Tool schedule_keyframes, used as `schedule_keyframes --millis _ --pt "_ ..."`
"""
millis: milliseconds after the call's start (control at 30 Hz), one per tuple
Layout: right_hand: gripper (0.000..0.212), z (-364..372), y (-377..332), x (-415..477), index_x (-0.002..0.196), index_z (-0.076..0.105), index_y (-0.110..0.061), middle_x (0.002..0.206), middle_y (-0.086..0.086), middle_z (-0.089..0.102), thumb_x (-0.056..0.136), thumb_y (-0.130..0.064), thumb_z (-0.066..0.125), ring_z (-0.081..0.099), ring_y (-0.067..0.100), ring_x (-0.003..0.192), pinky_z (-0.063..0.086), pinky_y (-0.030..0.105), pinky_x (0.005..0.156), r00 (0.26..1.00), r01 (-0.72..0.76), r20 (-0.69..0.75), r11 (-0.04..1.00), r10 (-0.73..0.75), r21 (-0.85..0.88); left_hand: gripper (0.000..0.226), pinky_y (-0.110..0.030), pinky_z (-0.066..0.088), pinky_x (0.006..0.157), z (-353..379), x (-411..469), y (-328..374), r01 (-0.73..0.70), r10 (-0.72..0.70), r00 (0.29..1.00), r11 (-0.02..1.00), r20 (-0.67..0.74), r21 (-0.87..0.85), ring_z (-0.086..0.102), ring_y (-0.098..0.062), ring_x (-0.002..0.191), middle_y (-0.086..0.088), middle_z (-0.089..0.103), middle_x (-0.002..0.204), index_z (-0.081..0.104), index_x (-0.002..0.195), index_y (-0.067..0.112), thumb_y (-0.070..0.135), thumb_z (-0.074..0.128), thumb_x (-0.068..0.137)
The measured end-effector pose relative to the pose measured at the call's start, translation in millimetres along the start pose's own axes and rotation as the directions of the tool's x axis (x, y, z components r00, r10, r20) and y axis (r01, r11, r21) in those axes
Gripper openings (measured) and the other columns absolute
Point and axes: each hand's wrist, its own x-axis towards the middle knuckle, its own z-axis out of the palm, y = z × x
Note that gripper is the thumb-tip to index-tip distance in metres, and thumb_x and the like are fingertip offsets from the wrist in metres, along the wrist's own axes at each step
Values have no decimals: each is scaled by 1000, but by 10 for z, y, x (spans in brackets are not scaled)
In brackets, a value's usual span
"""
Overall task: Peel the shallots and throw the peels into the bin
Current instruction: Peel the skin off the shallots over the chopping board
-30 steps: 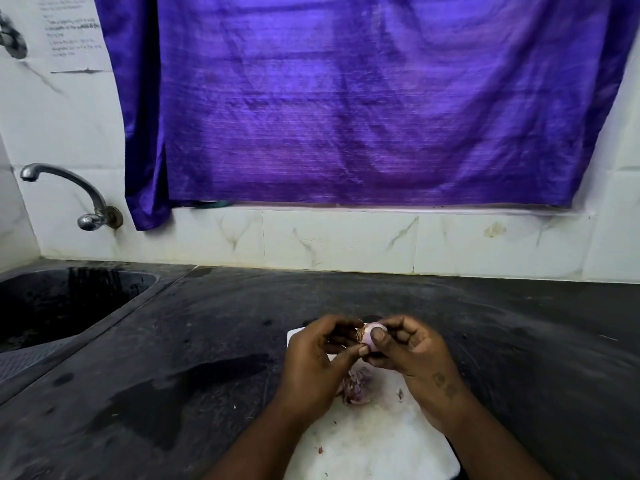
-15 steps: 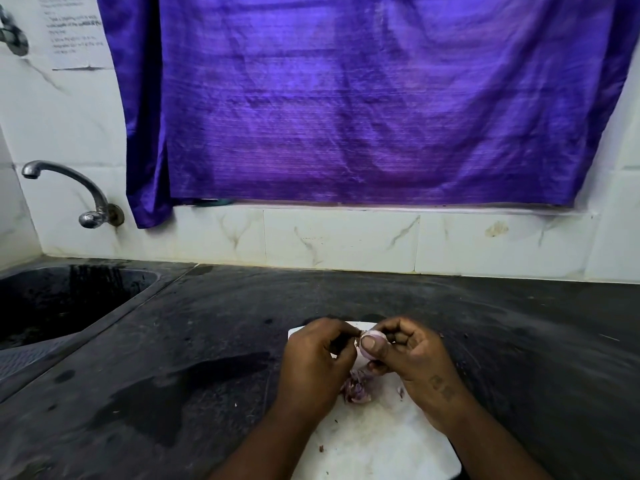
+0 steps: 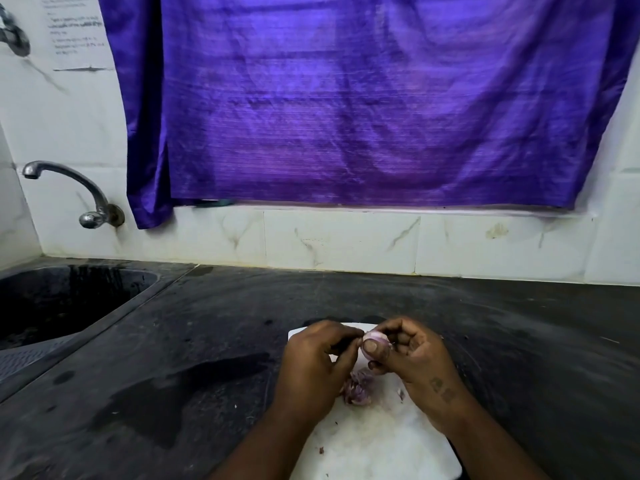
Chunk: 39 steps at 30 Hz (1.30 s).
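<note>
The right hand (image 3: 410,353) is clamped on a pale pink shallot (image 3: 374,339), thumb pressed across its front, held just above a white cutting board (image 3: 377,441); the left hand (image 3: 318,362) has its fingertips pinched together at the shallot's left edge, seemingly on a strip of skin. A small pile of purple peels (image 3: 358,389) lies on the board beneath, on a dark, wet-patched desk (image 3: 173,341). The smooth bulb could slip free, or thin skin tear short; no bin is visible, so peels may scatter in carrying.
</note>
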Motion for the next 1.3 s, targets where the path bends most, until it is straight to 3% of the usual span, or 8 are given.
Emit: schedule_keyframes --millis 233,533,700,800,900,1033,1200,1300 --pt "21 8 -3 -5 95 72 -2 90 22 75 77 -3 83 72 26 73 63 35 65 1000 21 11 1000 -21 -21 6 -33 57 63 18 2 60 -18 23 999 989 -32 145 65 -5 72 12 71 84 73 90 26 21 73 85" --pt "26 10 2 -4 97 76 -12 98 6 80 77 3 82 76 20 91 62 26 77 999 42 24 998 -41 -40 12 -25 55 70 20 14 -7 105 -102 993 992 -54 69 66 -2 82 13 70 90 74 96 24 12 72 91" --pt "28 -10 20 8 98 77 -11 98 7 80 76 6 82 76 21 91 61 26 74 999 49 -4 999 -50 -20 18 -36 61 75 24 19 -34 186 -186 983 972 15 -142 70 -10 91 13 70 96 75 103 25 11 64 99" --pt "28 -19 34 19 98 77 -12 99 8 80 76 6 82 76 22 93 62 28 75 998 64 -3 997 -64 -32 22 -28 59 81 -3 15 17 163 -144 983 970 112 -182 69 -7 105 17 71 108 74 113 31 16 65 99" --pt "30 -17 36 20 95 79 -14 100 7 80 76 8 81 76 21 94 62 27 74 997 71 18 997 -70 -40 20 -24 59 75 15 26 8 236 -214 970 945 116 -228 71 -5 99 11 74 103 76 105 25 10 72 93" --pt "31 -29 27 16 90 80 -18 95 8 80 75 9 81 76 21 90 61 28 72 996 75 46 996 -73 -44 18 -30 59 71 41 40 -3 358 -332 934 852 134 -383 73 -16 90 -1 76 92 75 88 15 -2 77 86" --pt "31 -54 37 32 93 80 -13 98 12 79 73 10 82 75 28 93 64 35 77 996 65 64 997 -62 -52 12 -28 56 72 -33 62 -5 367 -274 926 814 260 -450 67 -18 89 -11 71 95 69 94 7 -2 73 89" --pt "31 -75 9 26 95 81 -16 100 10 80 74 7 83 76 27 93 64 37 80 994 58 97 995 -51 -76 19 -33 57 78 -49 60 5 376 -257 921 777 292 -505 65 -19 93 -16 68 102 69 100 15 2 74 86"
